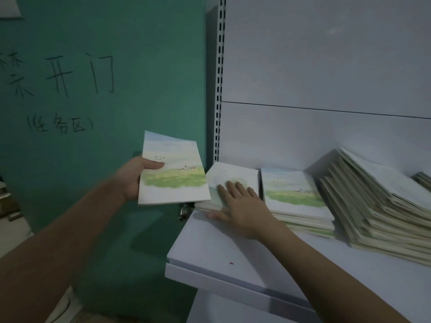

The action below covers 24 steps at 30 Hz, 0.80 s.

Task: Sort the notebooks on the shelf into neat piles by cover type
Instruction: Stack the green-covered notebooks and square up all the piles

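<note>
White shelf (233, 257) against a green wall (116, 66) carries a slumped notebook heap (377, 206) and two neat piles (296, 199). Right hand (242, 206) presses flat, fingers straight, on the left pile (233, 178); left hand (133, 176) grips one meadow-cover notebook (172, 173) beside the shelf.

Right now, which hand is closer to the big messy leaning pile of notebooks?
Right. The right hand rests flat on the leftmost pile, with one neat pile between it and the leaning pile. The left hand is farther left, off the shelf, holding a notebook.
</note>
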Motion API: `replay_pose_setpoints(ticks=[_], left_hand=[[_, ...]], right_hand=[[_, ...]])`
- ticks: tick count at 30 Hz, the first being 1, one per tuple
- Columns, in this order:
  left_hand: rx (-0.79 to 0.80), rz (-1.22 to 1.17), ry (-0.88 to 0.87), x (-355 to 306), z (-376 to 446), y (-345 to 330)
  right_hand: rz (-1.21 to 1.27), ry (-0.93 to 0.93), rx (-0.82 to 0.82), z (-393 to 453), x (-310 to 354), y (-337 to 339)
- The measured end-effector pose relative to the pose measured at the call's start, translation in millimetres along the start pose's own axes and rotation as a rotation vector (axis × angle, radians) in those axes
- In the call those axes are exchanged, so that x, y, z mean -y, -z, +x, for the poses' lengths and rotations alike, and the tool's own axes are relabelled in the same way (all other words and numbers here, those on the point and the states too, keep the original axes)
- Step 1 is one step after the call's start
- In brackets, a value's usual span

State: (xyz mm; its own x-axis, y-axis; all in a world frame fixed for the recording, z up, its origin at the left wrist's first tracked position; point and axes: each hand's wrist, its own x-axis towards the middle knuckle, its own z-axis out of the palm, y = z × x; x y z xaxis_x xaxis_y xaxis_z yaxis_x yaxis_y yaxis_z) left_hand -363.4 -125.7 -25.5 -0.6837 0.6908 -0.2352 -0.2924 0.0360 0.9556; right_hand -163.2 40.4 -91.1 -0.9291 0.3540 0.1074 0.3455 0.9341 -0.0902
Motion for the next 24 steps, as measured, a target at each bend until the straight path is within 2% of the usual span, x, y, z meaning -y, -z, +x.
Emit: replay_pose_setpoints(ticks=[4, 10, 12, 14, 16, 18, 21, 24], left_hand=[[-0.017, 0.013, 0.009, 6, -1, 6], [-0.062, 0.006, 0.014, 21, -3, 8], [-0.099, -0.002, -0.005, 22, -6, 8], [-0.133, -0.013, -0.024, 24, -8, 9], [-0.156, -0.013, -0.030, 25, -12, 7], [-0.164, -0.021, -0.029, 21, -16, 1], [-0.143, -0.048, -0.035, 16, -19, -2], [-0.104, -0.033, -0.027, 18, -17, 3]], right_hand=[[-0.102, 0.005, -0.083, 3, -3, -10], [-0.114, 0.046, -0.152, 1, -3, -3], [0.011, 0.041, -0.096, 0, -6, 10], [0.241, -0.013, -0.073, -2, -9, 27], [0.409, -0.082, -0.097, 1, -9, 40], [0.464, -0.124, -0.119, 7, -11, 44], [0.552, -0.121, -0.165, 13, -15, 43], [0.768, -0.118, -0.231, 12, -18, 47]])
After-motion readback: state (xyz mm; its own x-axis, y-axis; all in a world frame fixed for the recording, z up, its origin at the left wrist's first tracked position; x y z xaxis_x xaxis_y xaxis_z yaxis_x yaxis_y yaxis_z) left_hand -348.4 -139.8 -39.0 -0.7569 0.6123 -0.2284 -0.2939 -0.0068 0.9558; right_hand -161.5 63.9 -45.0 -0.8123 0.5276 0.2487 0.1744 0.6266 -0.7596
